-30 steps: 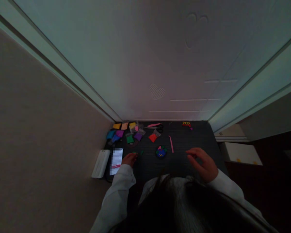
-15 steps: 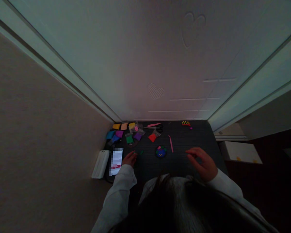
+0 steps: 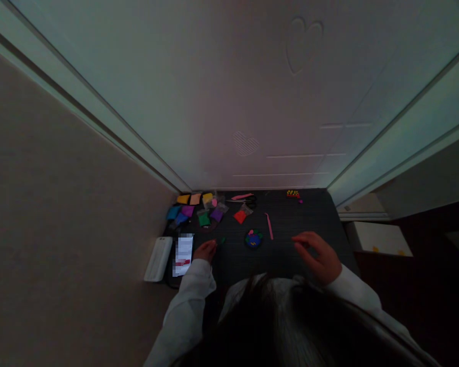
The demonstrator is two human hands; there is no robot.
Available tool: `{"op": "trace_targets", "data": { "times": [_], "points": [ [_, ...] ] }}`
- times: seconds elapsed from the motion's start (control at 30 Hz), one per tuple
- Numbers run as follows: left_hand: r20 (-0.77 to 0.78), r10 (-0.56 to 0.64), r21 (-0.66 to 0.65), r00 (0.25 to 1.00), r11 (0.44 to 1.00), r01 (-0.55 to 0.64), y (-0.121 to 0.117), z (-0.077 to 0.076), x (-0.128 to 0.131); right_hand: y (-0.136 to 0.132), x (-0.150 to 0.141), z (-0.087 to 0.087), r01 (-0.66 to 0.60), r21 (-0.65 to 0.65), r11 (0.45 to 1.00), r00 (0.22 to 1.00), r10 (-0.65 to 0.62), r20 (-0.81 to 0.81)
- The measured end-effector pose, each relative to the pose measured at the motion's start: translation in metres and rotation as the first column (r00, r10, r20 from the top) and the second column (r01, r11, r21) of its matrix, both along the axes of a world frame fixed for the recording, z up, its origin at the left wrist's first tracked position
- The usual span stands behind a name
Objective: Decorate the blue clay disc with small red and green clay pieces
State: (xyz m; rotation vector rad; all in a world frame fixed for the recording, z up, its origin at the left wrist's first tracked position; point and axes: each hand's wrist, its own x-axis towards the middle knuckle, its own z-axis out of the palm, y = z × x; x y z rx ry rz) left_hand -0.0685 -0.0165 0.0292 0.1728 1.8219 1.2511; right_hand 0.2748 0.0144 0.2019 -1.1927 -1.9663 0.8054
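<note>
Low over the dark tabletop, my left hand (image 3: 205, 251) has its fingers closed together in a pinch; whatever is between them is too small and dark to make out. Just right of its fingertips is a small green piece (image 3: 222, 240). A round dark disc with a blue, green, pink and yellow design (image 3: 253, 239) lies between my hands. My right hand (image 3: 321, 259) hovers farther right, thumb and forefinger curved with a small gap and nothing visible in them. Pink bent-tip tweezers (image 3: 269, 226) lie between the disc and that hand.
Small bags of coloured clay-like material, including a green bag (image 3: 204, 219) and a red bag (image 3: 240, 217), lie at the back left. Scissors (image 3: 248, 202) are behind them. A lit phone (image 3: 183, 257) and a white box (image 3: 158, 259) sit left. A red-yellow item (image 3: 292, 194) is at the back.
The fingers of my left hand have closed nearer the green piece, which looks slightly shifted. My right hand has barely moved.
</note>
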Motion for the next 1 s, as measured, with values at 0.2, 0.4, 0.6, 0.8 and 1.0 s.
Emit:
{"op": "trace_targets", "data": {
  "times": [0.2, 0.4, 0.6, 0.8, 1.0],
  "points": [
    [0.022, -0.102, -0.086, 0.995, 0.991, 0.103, 0.000, 0.001, 0.001, 0.000, 0.000, -0.001, 0.003, 0.013, 1.000, 1.000, -0.003, -0.009],
    [-0.082, -0.198, -0.174, 0.977, 0.968, 0.182, 0.002, 0.011, 0.001, 0.000, -0.001, -0.001, -0.002, 0.015, 1.000, 1.000, 0.001, 0.005],
    [-0.229, -0.358, -0.267, 0.905, 0.917, 0.295, 0.019, 0.015, 0.004, 0.001, -0.002, -0.001, -0.021, 0.018, 1.000, 1.000, 0.021, 0.015],
    [-0.312, -0.468, -0.283, 0.826, 0.876, 0.390, 0.035, 0.008, 0.022, 0.001, -0.002, 0.002, -0.001, 0.033, 0.999, 1.000, 0.001, 0.018],
    [-0.320, -0.501, -0.290, 0.805, 0.860, 0.420, 0.038, 0.009, 0.018, -0.001, 0.000, 0.001, 0.023, 0.014, 1.000, 1.000, -0.023, 0.019]
  ]
}}
